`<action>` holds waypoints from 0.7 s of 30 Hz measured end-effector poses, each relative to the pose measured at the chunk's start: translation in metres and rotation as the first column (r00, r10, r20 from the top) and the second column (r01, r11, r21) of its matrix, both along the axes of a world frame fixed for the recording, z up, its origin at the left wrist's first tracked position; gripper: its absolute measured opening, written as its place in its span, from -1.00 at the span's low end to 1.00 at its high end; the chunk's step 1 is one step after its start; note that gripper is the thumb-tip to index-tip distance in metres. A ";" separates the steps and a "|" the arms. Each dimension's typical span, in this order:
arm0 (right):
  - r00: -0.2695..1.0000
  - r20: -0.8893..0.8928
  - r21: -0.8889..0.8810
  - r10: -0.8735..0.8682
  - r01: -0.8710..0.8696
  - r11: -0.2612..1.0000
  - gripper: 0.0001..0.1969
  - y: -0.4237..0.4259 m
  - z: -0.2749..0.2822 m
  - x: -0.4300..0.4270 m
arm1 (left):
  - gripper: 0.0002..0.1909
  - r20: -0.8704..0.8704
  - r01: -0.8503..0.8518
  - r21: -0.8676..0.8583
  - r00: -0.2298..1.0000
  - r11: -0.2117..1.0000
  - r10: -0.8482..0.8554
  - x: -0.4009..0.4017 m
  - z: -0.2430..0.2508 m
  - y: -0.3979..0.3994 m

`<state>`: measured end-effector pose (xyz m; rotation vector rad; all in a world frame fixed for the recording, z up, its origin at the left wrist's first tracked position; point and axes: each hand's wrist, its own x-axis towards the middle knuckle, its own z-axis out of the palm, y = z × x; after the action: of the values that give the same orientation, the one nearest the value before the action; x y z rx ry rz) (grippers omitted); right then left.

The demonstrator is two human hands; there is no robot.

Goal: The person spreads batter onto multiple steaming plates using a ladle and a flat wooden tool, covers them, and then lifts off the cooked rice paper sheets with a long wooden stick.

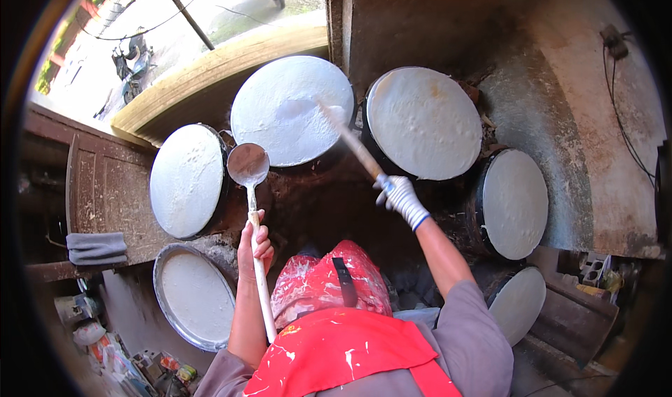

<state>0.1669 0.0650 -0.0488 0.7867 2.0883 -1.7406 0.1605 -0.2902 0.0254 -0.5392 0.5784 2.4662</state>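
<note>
My bare left hand [256,245] is closed round the pale handle of a long ladle [249,165], its bowl upward between two griddles and smeared with white batter. In a white knit glove with a blue cuff, my right hand [400,196] grips a wooden-handled tool [362,150]. Blurred, the tool's far end meets the white batter on the middle round griddle [273,134]; its head shape is unclear. White sheets of batter also cover the left griddle [187,182] and the right one [424,124]. Down my front hangs a red apron [341,344] splashed with white.
More white-covered rounds [515,204] [518,305] curve down my right side. A wide basin of white batter [197,297] stands low on the left. A grey cloth [96,248] hangs over a wooden rail. Beyond the wooden ledge [220,66] are a parked scooter [134,64] and a street.
</note>
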 end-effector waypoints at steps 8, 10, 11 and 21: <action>0.989 0.106 -0.023 -0.103 0.106 0.994 -0.46 -0.012 -0.025 -0.006 | -0.61 -0.018 0.069 -0.025 0.997 0.997 -0.070 -0.015 0.005 -0.025; 0.982 0.104 0.025 -0.156 0.155 0.988 -0.43 -0.014 -0.024 -0.048 | -0.61 -0.023 0.080 -0.020 0.997 0.997 -0.080 -0.018 0.005 -0.031; 0.974 0.127 0.063 -0.189 0.183 0.981 -0.41 -0.016 -0.021 -0.070 | -0.61 -0.022 0.086 -0.022 0.996 0.996 -0.087 -0.019 0.004 -0.033; 0.990 0.051 0.813 0.128 -0.116 0.571 -0.47 -0.057 0.012 -0.068 | -0.62 -0.048 0.097 -0.037 0.994 0.995 -0.098 -0.023 0.008 -0.062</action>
<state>0.0993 0.0081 -0.0368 0.7925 2.8786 -0.5967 0.1371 -0.3526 0.0333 -0.4533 0.6526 2.3868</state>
